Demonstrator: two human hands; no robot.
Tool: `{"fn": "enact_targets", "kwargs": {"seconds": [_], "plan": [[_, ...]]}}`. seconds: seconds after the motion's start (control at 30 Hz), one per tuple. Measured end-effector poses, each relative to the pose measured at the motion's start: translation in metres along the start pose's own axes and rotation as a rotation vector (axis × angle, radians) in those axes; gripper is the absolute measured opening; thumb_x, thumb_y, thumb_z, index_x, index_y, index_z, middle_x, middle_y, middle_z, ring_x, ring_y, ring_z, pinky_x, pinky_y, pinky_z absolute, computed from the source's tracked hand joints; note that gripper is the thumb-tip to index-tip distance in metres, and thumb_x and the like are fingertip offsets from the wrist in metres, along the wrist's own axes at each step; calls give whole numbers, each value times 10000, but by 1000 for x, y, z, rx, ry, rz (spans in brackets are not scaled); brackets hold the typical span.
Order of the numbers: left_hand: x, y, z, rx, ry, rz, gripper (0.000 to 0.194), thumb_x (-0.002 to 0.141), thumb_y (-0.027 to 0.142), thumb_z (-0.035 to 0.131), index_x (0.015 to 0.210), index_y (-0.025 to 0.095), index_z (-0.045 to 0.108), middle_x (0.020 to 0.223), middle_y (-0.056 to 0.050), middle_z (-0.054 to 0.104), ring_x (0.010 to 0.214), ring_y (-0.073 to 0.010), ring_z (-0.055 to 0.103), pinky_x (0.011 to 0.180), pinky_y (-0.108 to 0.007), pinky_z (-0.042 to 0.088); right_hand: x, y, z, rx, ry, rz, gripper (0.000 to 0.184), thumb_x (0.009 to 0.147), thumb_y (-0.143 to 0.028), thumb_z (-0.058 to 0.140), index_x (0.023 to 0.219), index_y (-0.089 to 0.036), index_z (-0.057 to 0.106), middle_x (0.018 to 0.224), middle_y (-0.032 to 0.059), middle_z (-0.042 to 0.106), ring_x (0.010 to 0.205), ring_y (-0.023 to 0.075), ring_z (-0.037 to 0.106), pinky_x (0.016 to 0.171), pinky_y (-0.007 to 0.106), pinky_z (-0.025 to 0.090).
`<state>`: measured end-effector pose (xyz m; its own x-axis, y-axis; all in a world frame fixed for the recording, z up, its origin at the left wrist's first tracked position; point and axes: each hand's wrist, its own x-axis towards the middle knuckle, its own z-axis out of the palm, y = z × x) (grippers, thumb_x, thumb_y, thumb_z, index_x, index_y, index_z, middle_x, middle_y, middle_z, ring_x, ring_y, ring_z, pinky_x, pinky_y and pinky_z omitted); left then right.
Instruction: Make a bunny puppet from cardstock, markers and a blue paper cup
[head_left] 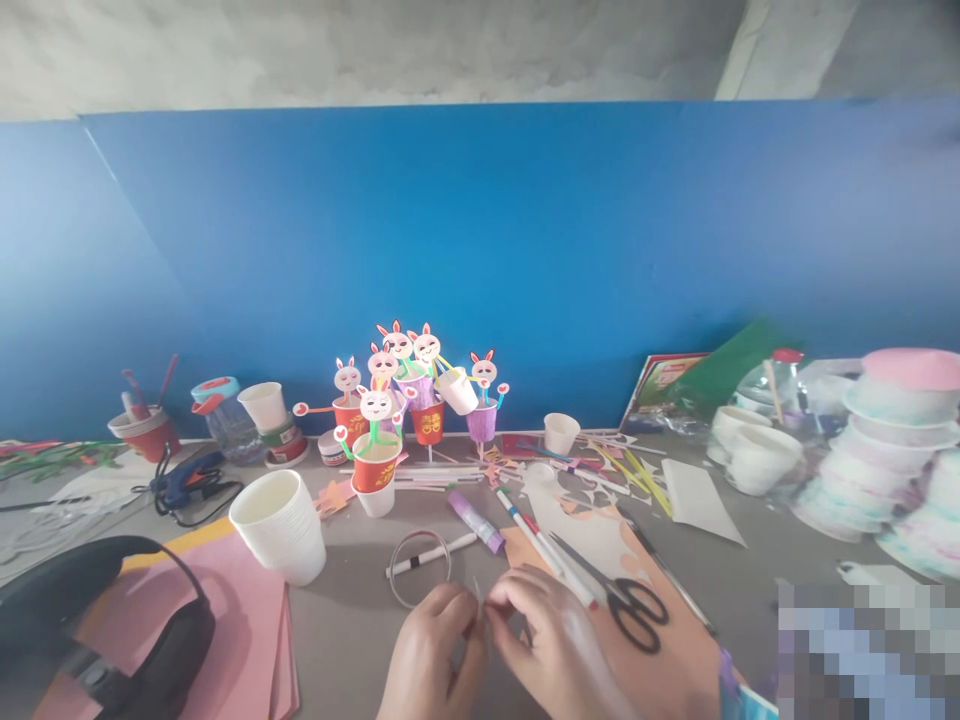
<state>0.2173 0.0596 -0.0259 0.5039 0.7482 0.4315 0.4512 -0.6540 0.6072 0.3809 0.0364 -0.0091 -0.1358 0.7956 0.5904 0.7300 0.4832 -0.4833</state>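
Note:
My left hand [442, 650] and my right hand [544, 635] meet at the front middle of the table, fingertips pinched close together. Between them a thin pale sliver [477, 590] pokes up, too small to name. A thin ring [395, 545], perhaps a nearly used-up tape roll, lies just beyond my left hand. Near it are a white marker [459, 542] and a purple glue stick [477, 522]. Black-handled scissors [630, 605] rest on orange paper [679, 665] to the right of my right hand. Several paper-cup rabbit figures [376, 450] stand farther back.
A stack of white cups [281, 525] stands on the left, beside pink paper [247, 620] and a black headset [176, 640]. A glue gun [184, 485] lies behind. Stacked painted cups and bowls [855, 480] occupy the right. A blue partition [525, 230] closes the back.

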Motion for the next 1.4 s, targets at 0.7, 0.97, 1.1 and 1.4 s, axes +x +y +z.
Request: {"fn": "enact_targets", "kwargs": {"seconds": [0.7, 0.97, 1.1, 1.4], "plan": [[-5, -5, 10, -740, 174, -402, 467, 778, 609, 693, 953, 178, 731, 855, -79, 706, 818, -223, 638, 773, -282, 533, -12, 9, 6, 601, 38, 376, 312, 956, -452, 525, 1184, -244, 570, 844, 47, 681, 760, 209, 705, 630, 258, 592], [7, -16, -2, -626, 45, -329, 478, 829, 616, 620, 725, 151, 656, 694, -51, 647, 666, -178, 598, 644, -255, 517, -11, 1, 3, 472, 152, 254, 260, 956, -432, 536, 1093, -235, 636, 827, 54, 707, 731, 196, 709, 624, 223, 595], [9, -15, -17, -659, -63, -353, 510, 816, 651, 595, 767, 148, 664, 721, -73, 703, 676, -191, 629, 655, -264, 479, -2, -4, -1, 406, 152, 149, 197, 989, -374, 479, 985, -243, 626, 765, 20, 689, 676, 173, 689, 617, 208, 575], [3, 5, -36, -589, 98, -391, 486, 827, 619, 605, 672, 158, 619, 641, -40, 661, 626, -169, 570, 602, -242, 425, 5, -6, -9, 188, 178, -138, 181, 996, -282, 472, 1076, -272, 633, 1122, 73, 651, 996, 207, 680, 830, 268, 574]]}}
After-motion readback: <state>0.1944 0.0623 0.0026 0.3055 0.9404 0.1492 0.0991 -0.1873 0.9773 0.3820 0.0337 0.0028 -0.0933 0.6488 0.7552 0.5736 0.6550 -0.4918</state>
